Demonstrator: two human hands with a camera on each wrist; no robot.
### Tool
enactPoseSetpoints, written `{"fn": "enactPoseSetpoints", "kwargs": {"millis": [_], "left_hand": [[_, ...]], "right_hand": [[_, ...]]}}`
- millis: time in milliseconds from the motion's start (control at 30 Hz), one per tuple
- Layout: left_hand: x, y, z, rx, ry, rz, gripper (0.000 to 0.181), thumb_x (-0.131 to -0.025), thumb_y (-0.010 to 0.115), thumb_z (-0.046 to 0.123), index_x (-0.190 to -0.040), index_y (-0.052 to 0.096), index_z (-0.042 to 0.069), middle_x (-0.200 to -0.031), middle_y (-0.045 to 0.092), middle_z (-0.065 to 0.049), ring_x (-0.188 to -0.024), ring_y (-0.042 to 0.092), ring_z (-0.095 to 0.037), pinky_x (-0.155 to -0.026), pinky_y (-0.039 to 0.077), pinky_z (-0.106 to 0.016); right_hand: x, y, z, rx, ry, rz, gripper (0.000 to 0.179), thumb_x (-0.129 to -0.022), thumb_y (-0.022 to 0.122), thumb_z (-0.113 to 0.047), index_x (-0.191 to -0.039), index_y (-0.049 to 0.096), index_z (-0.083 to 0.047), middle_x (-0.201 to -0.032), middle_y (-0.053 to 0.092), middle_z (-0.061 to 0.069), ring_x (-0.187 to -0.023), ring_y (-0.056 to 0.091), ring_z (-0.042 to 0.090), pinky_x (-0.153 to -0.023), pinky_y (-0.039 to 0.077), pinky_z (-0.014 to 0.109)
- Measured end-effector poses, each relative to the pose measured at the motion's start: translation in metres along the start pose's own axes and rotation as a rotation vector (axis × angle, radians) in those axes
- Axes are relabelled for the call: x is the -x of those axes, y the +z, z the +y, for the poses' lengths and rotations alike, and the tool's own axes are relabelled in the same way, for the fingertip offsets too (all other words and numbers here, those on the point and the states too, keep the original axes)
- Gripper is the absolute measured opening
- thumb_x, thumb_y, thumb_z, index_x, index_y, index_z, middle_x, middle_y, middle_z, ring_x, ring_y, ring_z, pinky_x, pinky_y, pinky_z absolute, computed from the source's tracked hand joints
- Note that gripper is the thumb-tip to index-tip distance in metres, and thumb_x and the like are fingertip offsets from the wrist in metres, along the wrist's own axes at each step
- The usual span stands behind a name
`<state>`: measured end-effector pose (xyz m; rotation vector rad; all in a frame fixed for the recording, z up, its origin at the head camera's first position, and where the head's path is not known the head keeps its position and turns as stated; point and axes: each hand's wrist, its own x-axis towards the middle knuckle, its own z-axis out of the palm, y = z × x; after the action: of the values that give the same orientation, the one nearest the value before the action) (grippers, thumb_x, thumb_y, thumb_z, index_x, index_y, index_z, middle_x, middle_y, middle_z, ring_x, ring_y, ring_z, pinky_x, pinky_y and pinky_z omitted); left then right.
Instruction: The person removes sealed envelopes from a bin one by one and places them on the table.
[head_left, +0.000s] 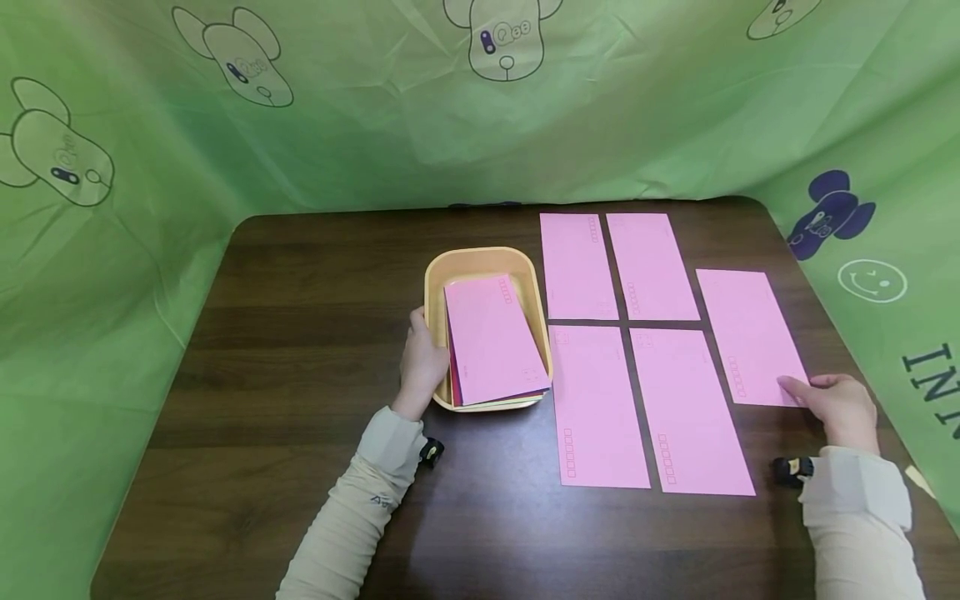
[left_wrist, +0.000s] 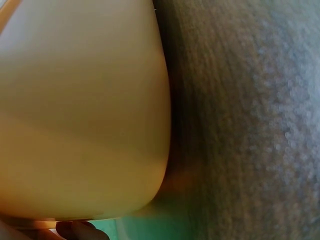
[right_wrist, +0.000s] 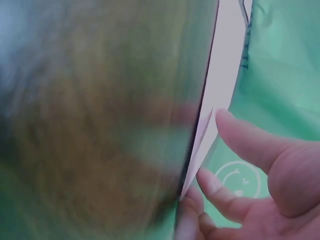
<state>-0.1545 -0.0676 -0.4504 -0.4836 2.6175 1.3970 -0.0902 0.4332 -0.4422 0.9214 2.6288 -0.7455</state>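
Observation:
At the left side of a yellow plastic tray [head_left: 532, 275], my left hand [head_left: 422, 362] grips the rim, thumb over the edge. A pink envelope [head_left: 495, 342] lies on a stack of coloured envelopes in that tray. My right hand [head_left: 838, 407] pinches the near right corner of another pink envelope [head_left: 750, 333], the rightmost one on the table. In the right wrist view the thumb [right_wrist: 250, 137] lies over this envelope's edge, with other fingers at its corner. The left wrist view is filled mostly by the tray's outer wall [left_wrist: 85, 120], with fingertips [left_wrist: 82, 231] at the bottom.
Several more pink envelopes lie flat in two rows between tray and right hand: two at the back [head_left: 579, 267] [head_left: 651, 267], two in front [head_left: 600, 408] [head_left: 690, 408]. The dark wooden table [head_left: 300, 333] is bordered by a green printed cloth [head_left: 360, 125].

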Motion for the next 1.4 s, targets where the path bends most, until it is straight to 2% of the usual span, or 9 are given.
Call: {"fn": "enactPoseSetpoints", "kwargs": {"millis": [200,333,433,567,700,800,900,1067,1400], "left_hand": [[0.0,0.001,0.002,-0.003,0.005,-0.008,0.065,-0.084,0.052,-0.003,-0.143,0.027,0.012,-0.124,0.05,-0.021,-0.105,0.056,-0.035,-0.086,0.048,-0.048],[-0.002,0.002,0.003,-0.019,-0.003,-0.019,0.066,-0.085,0.051,-0.003,-0.143,0.026,0.013,-0.124,0.05,-0.021,-0.105,0.057,-0.034,-0.086,0.048,-0.047],[-0.002,0.002,0.003,-0.026,0.002,-0.02,0.065,-0.086,0.05,-0.003,-0.144,0.025,0.012,-0.123,0.05,-0.021,-0.105,0.057,-0.035,-0.085,0.048,-0.048],[-0.002,0.001,0.003,-0.029,0.014,-0.012,0.063,-0.087,0.051,-0.002,-0.143,0.026,0.011,-0.123,0.05,-0.021,-0.105,0.057,-0.036,-0.085,0.048,-0.048],[-0.002,0.001,0.003,-0.035,0.007,-0.013,0.062,-0.088,0.052,0.0,-0.143,0.026,0.011,-0.122,0.05,-0.021,-0.105,0.057,-0.036,-0.086,0.048,-0.049],[-0.002,0.001,0.002,-0.035,0.004,-0.018,0.063,-0.087,0.051,0.0,-0.143,0.025,0.011,-0.123,0.05,-0.021,-0.105,0.057,-0.036,-0.086,0.048,-0.049],[-0.001,0.001,0.001,-0.029,-0.003,-0.02,0.064,-0.087,0.051,-0.001,-0.143,0.025,0.011,-0.124,0.05,-0.021,-0.106,0.056,-0.036,-0.087,0.047,-0.049],[0.0,0.002,0.0,-0.026,-0.015,-0.03,0.065,-0.087,0.051,-0.001,-0.144,0.024,0.012,-0.124,0.049,-0.02,-0.105,0.056,-0.035,-0.086,0.048,-0.048],[-0.001,0.0,0.001,-0.036,-0.004,-0.032,0.066,-0.086,0.049,-0.003,-0.145,0.022,0.01,-0.127,0.048,-0.022,-0.106,0.055,-0.035,-0.086,0.047,-0.049]], "right_hand": [[0.009,0.004,-0.022,-0.071,-0.001,0.197,0.056,-0.095,0.045,-0.034,-0.13,0.047,0.01,-0.132,0.045,0.037,-0.115,0.043,0.053,-0.081,0.035,0.051],[0.024,0.006,-0.058,-0.086,-0.099,0.268,0.051,-0.095,0.044,-0.03,-0.129,0.05,0.008,-0.123,0.054,0.033,-0.107,0.049,0.049,-0.072,0.033,0.043],[0.041,0.011,-0.091,-0.104,-0.198,0.279,0.048,-0.096,0.043,-0.029,-0.128,0.052,0.006,-0.119,0.058,0.03,-0.101,0.053,0.045,-0.069,0.033,0.037],[0.066,0.033,-0.135,-0.114,-0.392,0.223,0.038,-0.096,0.044,-0.025,-0.12,0.057,0.002,-0.107,0.064,0.027,-0.086,0.06,0.036,-0.063,0.039,0.03],[0.091,0.065,-0.173,-0.08,-0.57,0.035,0.032,-0.097,0.046,-0.022,-0.117,0.058,0.0,-0.097,0.065,0.025,-0.075,0.061,0.029,-0.059,0.042,0.028],[0.105,0.09,-0.196,-0.041,-0.634,-0.088,0.032,-0.097,0.047,-0.023,-0.12,0.057,-0.002,-0.096,0.066,0.022,-0.071,0.06,0.025,-0.058,0.044,0.029],[0.112,0.112,-0.213,-0.01,-0.659,-0.133,0.036,-0.098,0.048,-0.027,-0.125,0.055,-0.005,-0.097,0.068,0.019,-0.074,0.062,0.025,-0.061,0.045,0.032],[0.116,0.137,-0.231,0.024,-0.652,-0.129,0.043,-0.096,0.048,-0.027,-0.132,0.048,-0.002,-0.098,0.069,0.019,-0.081,0.064,0.03,-0.07,0.048,0.042],[0.117,0.155,-0.241,-0.088,-0.587,-0.065,0.042,-0.091,0.05,-0.012,-0.131,0.045,-0.001,-0.103,0.067,0.025,-0.08,0.063,0.035,-0.069,0.049,0.048]]}}
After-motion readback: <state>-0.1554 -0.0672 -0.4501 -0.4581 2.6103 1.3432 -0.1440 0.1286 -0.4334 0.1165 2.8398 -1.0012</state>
